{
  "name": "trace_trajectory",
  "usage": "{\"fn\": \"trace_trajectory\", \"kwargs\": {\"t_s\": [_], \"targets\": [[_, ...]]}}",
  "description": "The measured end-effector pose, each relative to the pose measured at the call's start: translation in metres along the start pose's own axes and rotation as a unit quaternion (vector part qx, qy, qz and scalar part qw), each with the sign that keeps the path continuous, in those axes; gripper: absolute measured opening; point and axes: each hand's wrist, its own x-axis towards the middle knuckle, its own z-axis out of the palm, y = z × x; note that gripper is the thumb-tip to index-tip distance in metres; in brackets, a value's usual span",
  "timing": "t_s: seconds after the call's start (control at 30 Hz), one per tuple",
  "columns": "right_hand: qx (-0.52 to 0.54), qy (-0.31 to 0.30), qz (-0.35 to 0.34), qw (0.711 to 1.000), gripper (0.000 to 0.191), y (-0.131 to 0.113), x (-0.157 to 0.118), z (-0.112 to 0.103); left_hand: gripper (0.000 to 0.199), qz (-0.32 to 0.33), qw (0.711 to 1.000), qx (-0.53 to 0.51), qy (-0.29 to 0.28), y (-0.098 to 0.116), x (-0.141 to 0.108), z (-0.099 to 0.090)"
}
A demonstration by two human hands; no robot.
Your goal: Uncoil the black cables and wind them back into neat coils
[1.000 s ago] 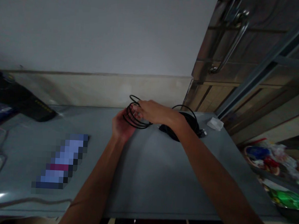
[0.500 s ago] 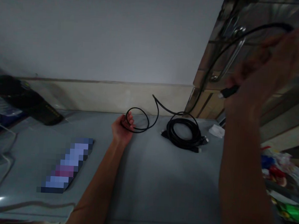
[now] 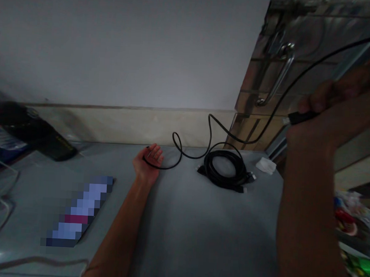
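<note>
A thin black cable (image 3: 212, 129) runs between my two hands, dipping to the table and making a small twisted loop in its middle. My left hand (image 3: 149, 163) lies palm up near the back of the table, fingers curled, with one part of the cable in its grip. Raised at the upper right, my right hand (image 3: 345, 95) is closed on the cable; its fingertips are partly hidden and cut off by the frame edge. A black plug (image 3: 300, 117) with a metal tip sticks out beneath that hand. On the table between them lies a coiled black cable (image 3: 225, 169) with several plugs.
A phone (image 3: 82, 211) with a blurred screen lies at the left. Behind it are a dark bottle-like object (image 3: 45, 135) and white cords (image 3: 6, 203). A crumpled white piece (image 3: 266, 165) sits near a metal door handle (image 3: 278, 79). Colourful packages (image 3: 348, 217) fill the lower right.
My right hand has moved farther right, drawing the cable along. The loop by my left hand has become smaller and pulled away from the fingers. The left hand has barely moved.
</note>
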Motion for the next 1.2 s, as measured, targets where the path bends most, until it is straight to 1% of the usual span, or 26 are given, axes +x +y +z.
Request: {"fn": "trace_trajectory", "kwargs": {"t_s": [0.03, 0.07, 0.1, 0.13, 0.17, 0.23, 0.27, 0.3, 0.33, 0.37, 0.4, 0.47, 0.5, 0.53, 0.6, 0.63, 0.67, 0.77, 0.83, 0.87, 0.97, 1.03, 1.1, 1.17, 1.2], "targets": [[0.039, 0.057, -0.025, 0.997, 0.076, -0.001, -0.003, 0.005, 0.028, -0.001, 1.000, 0.001, -0.002, 0.000, 0.000, 0.000], [0.066, 0.096, -0.045, 0.992, 0.068, -0.002, -0.007, 0.009, 0.029, -0.003, 1.000, 0.002, -0.005, 0.000, 0.000, 0.000], [0.077, 0.115, -0.059, 0.989, 0.061, -0.001, -0.011, 0.014, 0.029, -0.005, 1.000, 0.004, -0.009, 0.000, 0.000, 0.000], [0.066, 0.106, -0.064, 0.990, 0.057, 0.000, -0.015, 0.019, 0.029, -0.009, 1.000, 0.008, -0.014, 0.000, 0.000, 0.000], [0.048, 0.085, -0.070, 0.993, 0.052, 0.001, -0.020, 0.024, 0.030, -0.013, 1.000, 0.013, -0.019, -0.001, 0.000, 0.000], [0.019, 0.007, -0.078, 0.997, 0.042, 0.005, -0.030, 0.035, 0.032, -0.021, 0.999, 0.023, -0.029, -0.001, 0.000, 0.002], [0.010, -0.042, -0.084, 0.996, 0.039, 0.007, -0.035, 0.040, 0.033, -0.026, 0.999, 0.028, -0.037, -0.002, -0.001, 0.003], [-0.001, -0.107, -0.091, 0.990, 0.037, 0.009, -0.041, 0.045, 0.034, -0.030, 0.998, 0.032, -0.046, -0.002, -0.003, 0.005], [-0.022, -0.184, -0.100, 0.978, 0.036, 0.013, -0.047, 0.051, 0.035, -0.036, 0.997, 0.034, -0.057, -0.003, -0.004, 0.007], [-0.051, -0.263, -0.111, 0.957, 0.036, 0.017, -0.054, 0.056, 0.037, -0.040, 0.996, 0.036, -0.069, -0.004, -0.006, 0.009], [-0.088, -0.342, -0.124, 0.927, 0.036, 0.023, -0.061, 0.062, 0.038, -0.045, 0.995, 0.037, -0.079, -0.004, -0.007, 0.011], [-0.159, -0.481, -0.146, 0.850, 0.035, 0.039, -0.077, 0.074, 0.042, -0.055, 0.993, 0.039, -0.093, -0.005, -0.010, 0.014], [-0.186, -0.536, -0.151, 0.809, 0.033, 0.049, -0.086, 0.080, 0.043, -0.061, 0.993, 0.040, -0.097, -0.005, -0.010, 0.015], [-0.209, -0.585, -0.148, 0.770, 0.032, 0.061, -0.097, 0.085, 0.044, -0.066, 0.992, 0.040, -0.096, -0.004, -0.011, 0.015], [-0.243, -0.665, -0.118, 0.696, 0.030, 0.082, -0.119, 0.094, 0.044, -0.069, 0.992, 0.043, -0.093, -0.003, -0.011, 0.015], [-0.252, -0.693, -0.100, 0.668, 0.030, 0.092, -0.130, 0.097, 0.044, -0.068, 0.992, 0.047, -0.096, -0.002, -0.010, 0.014], [-0.258, -0.712, -0.085, 0.647, 0.032, 0.099, -0.141, 0.100, 0.044, -0.063, 0.991, 0.054, -0.102, -0.001, -0.010, 0.014], [-0.276, -0.742, -0.053, 0.608, 0.042, 0.114, -0.170, 0.105, 0.044, -0.050, 0.989, 0.083, -0.116, 0.002, -0.010, 0.012], [-0.289, -0.754, -0.047, 0.588, 0.044, 0.119, -0.184, 0.107, 0.041, -0.052, 0.990, 0.090, -0.100, 0.003, -0.011, 0.012], [-0.293, -0.756, -0.052, 0.584, 0.045, 0.121, -0.191, 0.108, 0.040, -0.058, 0.990, 0.088, -0.091, 0.004, -0.011, 0.012], [-0.308, -0.742, -0.092, 0.589, 0.047, 0.123, -0.207, 0.106, 0.037, -0.078, 0.990, 0.085, -0.084, 0.006, -0.010, 0.012], [-0.321, -0.728, -0.126, 0.592, 0.047, 0.121, -0.217, 0.103, 0.031, -0.077, 0.986, 0.115, -0.088, 0.007, -0.008, 0.011], [-0.336, -0.712, -0.161, 0.596, 0.049, 0.117, -0.228, 0.099, 0.025, -0.069, 0.978, 0.177, -0.083, 0.008, -0.005, 0.008], [-0.350, -0.693, -0.185, 0.603, 0.058, 0.112, -0.237, 0.094, 0.028, -0.065, 0.959, 0.264, -0.075, 0.008, -0.003, 0.003], [-0.357, -0.684, -0.192, 0.606, 0.064, 0.111, -0.241, 0.091, 0.031, -0.058, 0.945, 0.314, -0.074, 0.007, -0.003, 0.001]]}}
